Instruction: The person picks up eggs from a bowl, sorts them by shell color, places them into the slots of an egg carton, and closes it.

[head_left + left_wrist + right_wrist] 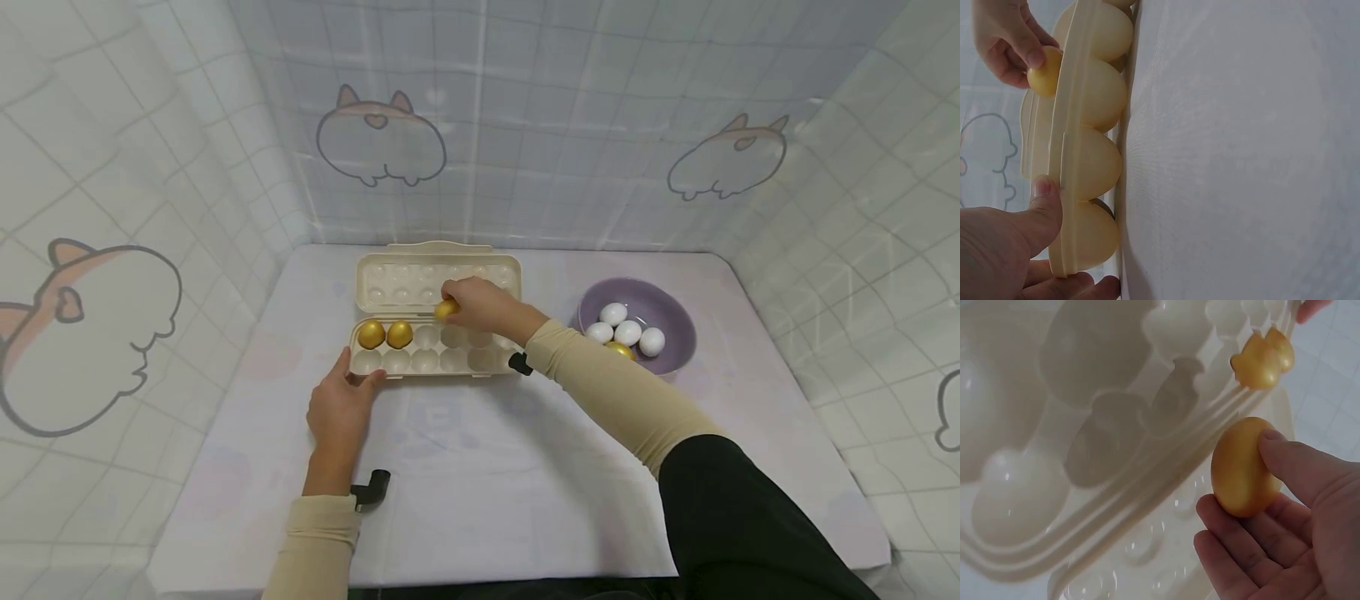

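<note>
My right hand (487,307) pinches a gold egg (1244,469) between thumb and fingers, just above the hinge side of a cream egg carton (424,362). The carton lies open, its lid (438,260) folded back toward the wall. Two gold eggs (386,335) sit side by side in the back row at the left end. At the carton's front left corner my left hand (339,414) grips the edge, with the thumb (1046,206) on the front rim and the fingers round the end. The held egg touches no cup that I can make out.
To the right stands a purple bowl (681,327) with several white eggs (627,333) and a gold egg (621,349), partly hidden by the right forearm. A white cloth (450,500) covers the table. Tile-patterned curtains (540,125) hang behind and at both sides.
</note>
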The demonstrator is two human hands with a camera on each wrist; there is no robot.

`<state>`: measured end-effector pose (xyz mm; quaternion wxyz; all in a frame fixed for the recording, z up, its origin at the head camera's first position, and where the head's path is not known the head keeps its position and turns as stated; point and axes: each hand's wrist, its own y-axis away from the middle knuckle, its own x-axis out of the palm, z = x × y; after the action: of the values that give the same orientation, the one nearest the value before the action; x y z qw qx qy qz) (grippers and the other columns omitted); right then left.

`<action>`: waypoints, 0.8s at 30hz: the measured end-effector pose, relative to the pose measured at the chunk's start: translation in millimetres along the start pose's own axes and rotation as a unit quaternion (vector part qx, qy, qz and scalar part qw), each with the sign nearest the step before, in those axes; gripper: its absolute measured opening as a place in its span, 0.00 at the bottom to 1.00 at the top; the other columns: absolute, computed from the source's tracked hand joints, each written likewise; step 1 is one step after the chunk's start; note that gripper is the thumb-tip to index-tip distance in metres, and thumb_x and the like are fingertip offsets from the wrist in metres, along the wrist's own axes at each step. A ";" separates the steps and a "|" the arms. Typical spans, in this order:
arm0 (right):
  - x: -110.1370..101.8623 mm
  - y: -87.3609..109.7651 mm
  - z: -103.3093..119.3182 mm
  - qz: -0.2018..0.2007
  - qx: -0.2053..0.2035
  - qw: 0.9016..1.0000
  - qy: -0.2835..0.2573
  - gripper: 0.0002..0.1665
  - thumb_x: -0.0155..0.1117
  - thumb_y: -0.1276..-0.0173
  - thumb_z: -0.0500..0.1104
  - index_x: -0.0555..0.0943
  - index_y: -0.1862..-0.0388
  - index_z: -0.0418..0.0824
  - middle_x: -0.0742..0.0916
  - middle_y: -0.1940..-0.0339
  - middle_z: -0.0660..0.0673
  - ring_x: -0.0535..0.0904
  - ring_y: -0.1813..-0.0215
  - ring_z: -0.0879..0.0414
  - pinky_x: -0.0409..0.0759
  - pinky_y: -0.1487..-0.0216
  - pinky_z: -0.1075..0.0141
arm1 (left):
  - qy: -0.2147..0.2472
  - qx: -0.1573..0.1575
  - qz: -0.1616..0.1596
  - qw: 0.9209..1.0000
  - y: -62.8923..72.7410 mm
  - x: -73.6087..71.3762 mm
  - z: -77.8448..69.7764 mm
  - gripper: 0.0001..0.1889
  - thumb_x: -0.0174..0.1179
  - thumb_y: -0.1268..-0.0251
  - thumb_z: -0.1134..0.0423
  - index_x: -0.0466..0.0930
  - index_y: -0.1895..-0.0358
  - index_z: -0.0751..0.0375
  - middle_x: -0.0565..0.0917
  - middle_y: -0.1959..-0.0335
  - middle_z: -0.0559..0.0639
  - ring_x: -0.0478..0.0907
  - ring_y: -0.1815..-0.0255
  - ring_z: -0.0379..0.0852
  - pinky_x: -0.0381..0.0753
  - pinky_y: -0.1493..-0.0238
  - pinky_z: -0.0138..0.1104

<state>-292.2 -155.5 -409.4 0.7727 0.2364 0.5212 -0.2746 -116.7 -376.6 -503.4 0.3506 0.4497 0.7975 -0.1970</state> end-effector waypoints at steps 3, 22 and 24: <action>6.8 -3.9 5.7 0.002 -0.003 1.000 0.009 0.15 0.68 0.23 0.47 0.80 0.45 0.41 0.87 0.53 0.47 0.81 0.54 0.53 0.80 0.48 0.61 | -0.002 -0.003 0.000 1.000 -0.1 0.0 -0.3 0.45 0.71 0.31 0.44 0.59 0.16 0.50 0.83 0.33 0.63 0.80 0.30 0.66 0.78 0.39 0.62; 44.5 -19.0 26.6 -0.022 -0.044 0.992 0.119 0.14 0.69 0.25 0.47 0.83 0.45 0.45 0.84 0.51 0.47 0.82 0.53 0.53 0.83 0.53 0.60 | -0.001 0.006 -0.006 1.000 0.9 1.4 0.6 0.45 0.71 0.31 0.45 0.60 0.16 0.52 0.83 0.33 0.64 0.79 0.29 0.67 0.78 0.38 0.63; 48.4 -18.7 28.1 -0.021 -0.051 0.989 0.135 0.13 0.67 0.24 0.46 0.84 0.45 0.46 0.83 0.49 0.46 0.82 0.53 0.53 0.84 0.52 0.61 | -0.002 0.005 -0.006 1.000 1.2 1.6 0.8 0.45 0.71 0.31 0.45 0.60 0.16 0.52 0.82 0.32 0.64 0.78 0.28 0.67 0.77 0.37 0.64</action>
<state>-270.9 -196.2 -446.4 0.7003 0.2204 0.6390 -0.2295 -116.0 -375.5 -505.1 0.3492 0.4457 0.7986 -0.2040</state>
